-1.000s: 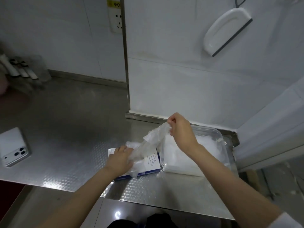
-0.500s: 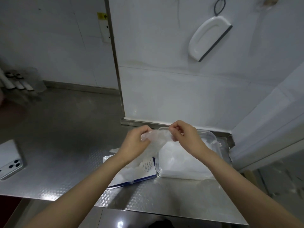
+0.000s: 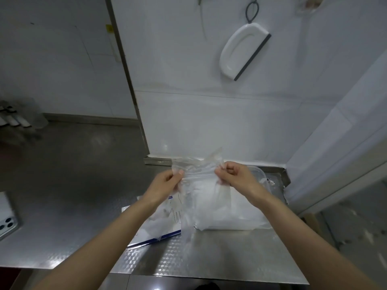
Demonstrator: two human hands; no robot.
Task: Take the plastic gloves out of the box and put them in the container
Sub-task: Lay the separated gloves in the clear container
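A person's two bare hands are holding one thin, see-through plastic glove [image 3: 199, 171] up in the air over a steel counter [image 3: 219, 258]. The left hand [image 3: 167, 185] is pinching one top corner of the glove between thumb and curled fingers. The right hand [image 3: 234, 176] is pinching the other top corner in the same way, its fingers curled tight around the film. The two hands are sitting level with each other and a little apart, and the glove is stretching taut between them. The rest of the film is hanging down loosely below the grip, reaching towards the counter.

Directly beneath the right hand, and spreading out to its right, a clear plastic container [image 3: 261, 172] is sitting on the counter. A heap of pale gloves [image 3: 230, 214] is filling it. The hanging film is draping in front of the container's left side; whether it is touching cannot be told.

Beneath the left hand and forearm, a flat white box [image 3: 155, 229] with a blue edge and a line drawing of a hand is lying just beside the container. Crumpled film is showing at its top.

Far to the left of the grip, a phone [image 3: 6, 222] is lying camera side up at the frame's edge. High above the right hand, a white squeegee [image 3: 240, 51] with a dark blade is hanging on the white wall.
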